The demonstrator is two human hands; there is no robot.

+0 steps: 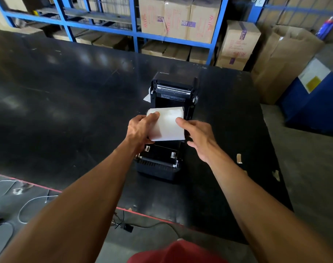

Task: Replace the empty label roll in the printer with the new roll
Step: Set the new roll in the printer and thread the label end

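A black label printer (167,160) stands on the black table (67,111) with its lid (173,86) swung up and back. A white label roll (167,124) sits over the open bay in the printer's middle. My left hand (139,130) grips the roll's left end, thumb on top. My right hand (198,137) is at the roll's right end, its forefinger resting on the paper and the other fingers spread apart. A scrap of white paper (147,97) sticks out at the printer's left side by the lid hinge.
Blue metal shelving (135,33) with cardboard boxes (181,16) runs behind the table. A blue bin (313,103) and brown boxes stand at the right. Cables (29,204) lie on the floor by the table's near red edge. Small paper bits (239,158) lie on the table at right.
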